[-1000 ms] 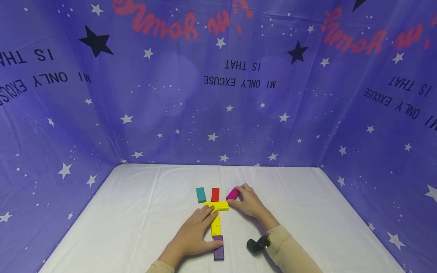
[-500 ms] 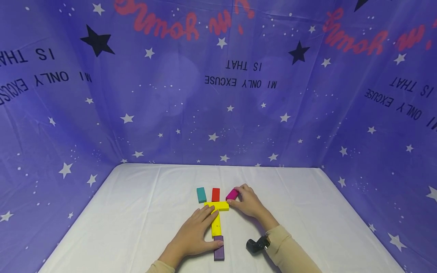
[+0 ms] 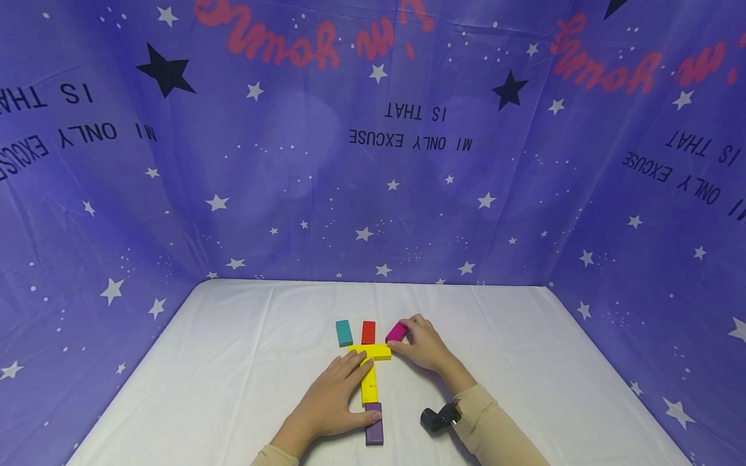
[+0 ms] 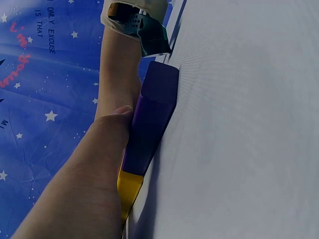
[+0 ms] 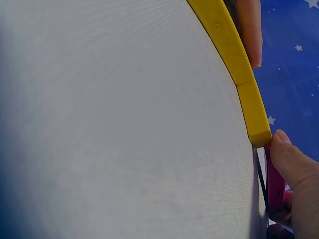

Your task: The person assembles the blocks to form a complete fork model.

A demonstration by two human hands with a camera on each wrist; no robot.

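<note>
My left hand (image 3: 331,398) lies over a T of blocks in the head view. Its fingers touch the crosswise yellow block (image 3: 380,352) and the lengthwise yellow block (image 3: 370,389), while its thumb rests on the purple block (image 3: 375,435) at the near end. A magenta block (image 3: 395,332) sits slanted at the crosspiece's right end, held between the thumb and fingers of my right hand (image 3: 425,346). The right wrist view shows that thumb on the magenta block (image 5: 275,181), close to the yellow corner. Beyond the crosspiece stand a red block (image 3: 368,332) and a teal block (image 3: 344,332), untouched.
A white cloth (image 3: 245,362) covers the table. Purple star-printed curtains (image 3: 326,162) enclose it at the back and both sides. A black wrist camera (image 3: 438,419) sticks out from the right sleeve, low over the cloth.
</note>
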